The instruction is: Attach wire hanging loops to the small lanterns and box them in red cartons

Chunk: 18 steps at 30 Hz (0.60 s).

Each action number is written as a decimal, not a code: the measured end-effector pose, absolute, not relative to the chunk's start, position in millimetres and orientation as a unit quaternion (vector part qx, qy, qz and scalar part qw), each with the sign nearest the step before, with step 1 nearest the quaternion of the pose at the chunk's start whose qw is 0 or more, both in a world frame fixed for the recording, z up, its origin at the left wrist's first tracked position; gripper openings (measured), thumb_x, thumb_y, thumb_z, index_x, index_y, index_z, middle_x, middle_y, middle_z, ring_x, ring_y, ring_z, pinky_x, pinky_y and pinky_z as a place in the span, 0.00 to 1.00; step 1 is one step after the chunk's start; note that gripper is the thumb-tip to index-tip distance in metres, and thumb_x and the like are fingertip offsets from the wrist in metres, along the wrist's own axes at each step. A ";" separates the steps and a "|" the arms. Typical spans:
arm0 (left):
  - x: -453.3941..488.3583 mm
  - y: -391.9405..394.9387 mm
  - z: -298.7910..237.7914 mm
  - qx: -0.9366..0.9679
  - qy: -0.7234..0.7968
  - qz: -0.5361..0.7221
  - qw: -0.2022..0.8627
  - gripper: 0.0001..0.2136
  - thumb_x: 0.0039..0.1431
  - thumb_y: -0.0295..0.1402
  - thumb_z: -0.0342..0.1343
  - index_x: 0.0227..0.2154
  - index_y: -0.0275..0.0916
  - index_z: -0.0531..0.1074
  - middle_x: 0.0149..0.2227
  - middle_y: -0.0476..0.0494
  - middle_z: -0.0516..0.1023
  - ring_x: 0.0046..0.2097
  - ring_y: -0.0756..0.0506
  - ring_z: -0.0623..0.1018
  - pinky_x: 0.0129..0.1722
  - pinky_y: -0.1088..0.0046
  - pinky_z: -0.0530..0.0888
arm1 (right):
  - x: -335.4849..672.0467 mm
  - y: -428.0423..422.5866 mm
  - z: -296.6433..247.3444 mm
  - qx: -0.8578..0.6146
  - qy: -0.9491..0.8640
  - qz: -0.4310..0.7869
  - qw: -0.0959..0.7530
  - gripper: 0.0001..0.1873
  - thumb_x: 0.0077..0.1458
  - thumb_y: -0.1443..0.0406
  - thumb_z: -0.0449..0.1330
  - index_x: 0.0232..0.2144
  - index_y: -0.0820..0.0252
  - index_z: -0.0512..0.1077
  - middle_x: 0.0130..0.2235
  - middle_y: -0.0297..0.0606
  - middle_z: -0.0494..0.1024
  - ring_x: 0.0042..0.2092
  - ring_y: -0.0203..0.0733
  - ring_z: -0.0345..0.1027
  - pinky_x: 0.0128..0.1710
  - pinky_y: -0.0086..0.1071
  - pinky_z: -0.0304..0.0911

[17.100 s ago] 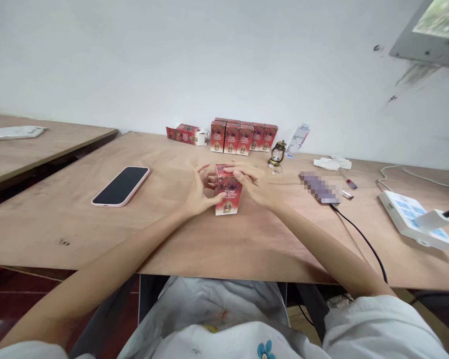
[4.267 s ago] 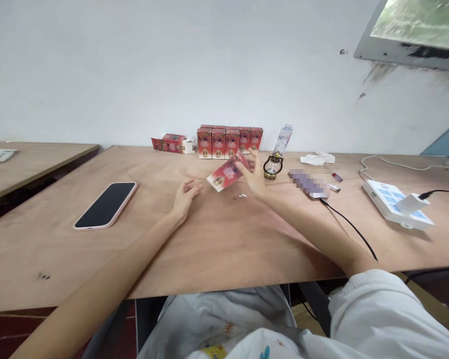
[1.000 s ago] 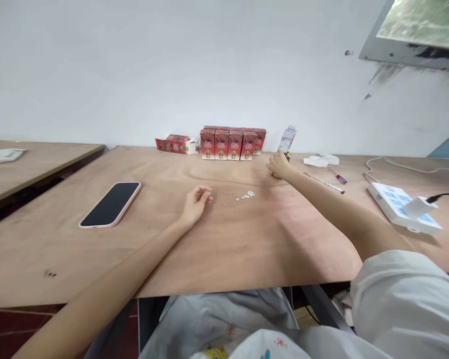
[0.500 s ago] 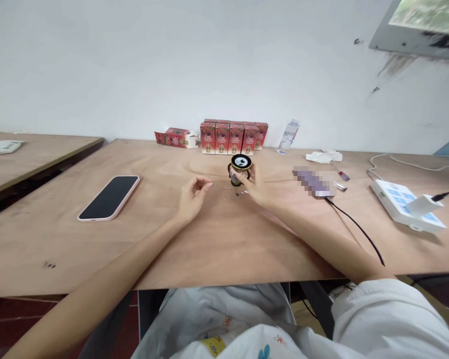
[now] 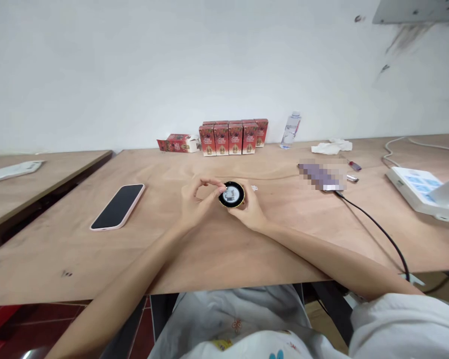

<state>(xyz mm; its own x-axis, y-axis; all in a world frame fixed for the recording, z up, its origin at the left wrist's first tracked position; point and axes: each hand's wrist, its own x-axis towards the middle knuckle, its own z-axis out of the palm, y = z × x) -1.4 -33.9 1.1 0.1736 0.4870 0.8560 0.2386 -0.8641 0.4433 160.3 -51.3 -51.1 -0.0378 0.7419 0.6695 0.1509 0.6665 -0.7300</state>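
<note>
White wall (image 5: pixel 134 65) behind plywood table (image 5: pixel 247 249)

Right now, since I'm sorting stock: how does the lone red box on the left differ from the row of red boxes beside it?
The lone box lies on its side; the row of boxes stands upright, packed side by side. The lone box shows a white end, seemingly open; the row of boxes looks closed. Both share the same red print.
</note>
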 end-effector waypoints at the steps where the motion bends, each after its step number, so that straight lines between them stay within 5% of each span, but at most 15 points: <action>1: -2.5 -35.1 -0.6 0.759 0.241 0.595 0.109 0.04 0.57 0.32 0.62 0.33 0.40 0.73 0.31 0.50 0.80 0.35 0.50 0.78 0.38 0.71 0.72 | 161.2 -51.0 -50.8 -0.329 -0.682 0.236 0.609 0.27 0.43 0.69 0.63 0.47 0.54 0.63 0.48 0.41 0.69 0.51 0.46 0.66 0.51 0.42 0.66; 18: -3.2 -50.9 -4.2 0.788 0.290 0.542 -0.035 0.04 0.59 0.34 0.59 0.30 0.41 0.72 0.29 0.51 0.80 0.33 0.48 0.75 0.38 0.66 0.69 | 165.0 -51.7 -50.8 -0.382 -0.703 0.057 0.597 0.27 0.50 0.59 0.66 0.51 0.51 0.62 0.49 0.43 0.68 0.52 0.50 0.65 0.52 0.48 0.65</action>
<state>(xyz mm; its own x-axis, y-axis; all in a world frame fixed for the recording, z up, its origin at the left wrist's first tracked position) -3.2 -50.9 -4.2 0.2434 0.4189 0.8748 0.4944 -0.8296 0.2596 165.0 -51.7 -50.8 0.0039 0.6052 0.7961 0.4687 0.7021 -0.5360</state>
